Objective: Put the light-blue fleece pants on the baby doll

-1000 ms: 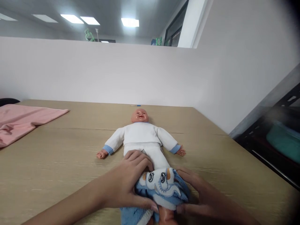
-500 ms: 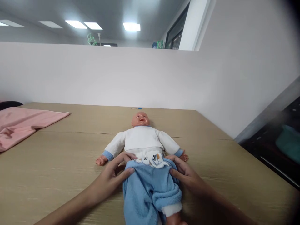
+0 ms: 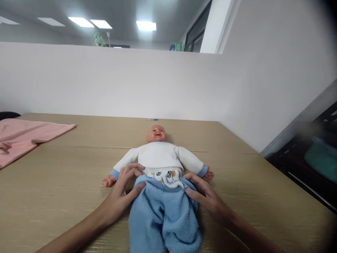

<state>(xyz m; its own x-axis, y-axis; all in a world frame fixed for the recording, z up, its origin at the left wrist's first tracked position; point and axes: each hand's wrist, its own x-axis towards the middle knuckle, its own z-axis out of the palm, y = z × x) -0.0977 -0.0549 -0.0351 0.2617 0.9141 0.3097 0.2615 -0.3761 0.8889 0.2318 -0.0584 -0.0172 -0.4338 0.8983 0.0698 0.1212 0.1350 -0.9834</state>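
Note:
A baby doll [image 3: 158,154] lies on its back on the table, arms spread out, wearing a white top with blue cuffs. Blue fleece trousers [image 3: 163,214] cover its legs, with embroidered eyes on a white patch near the waist. My left hand [image 3: 129,184] pinches the waistband on the left side, thumb in front and fingers along the upper edge. On the right side, my right hand [image 3: 204,191] holds the waistband in a similar grip. The doll's feet are out of sight below the frame.
A pink cloth [image 3: 31,135] is spread at the table's left. A small blue-ended item [image 3: 155,119] lies at the far edge of the table [image 3: 86,175], before a white wall [image 3: 113,84]. A dark rack with a green item [image 3: 322,158] stands at right.
Both hands have shifted slightly left, still on the waistband. The right trouser leg now hangs lower in view; its white cuff and the doll's foot no longer show.

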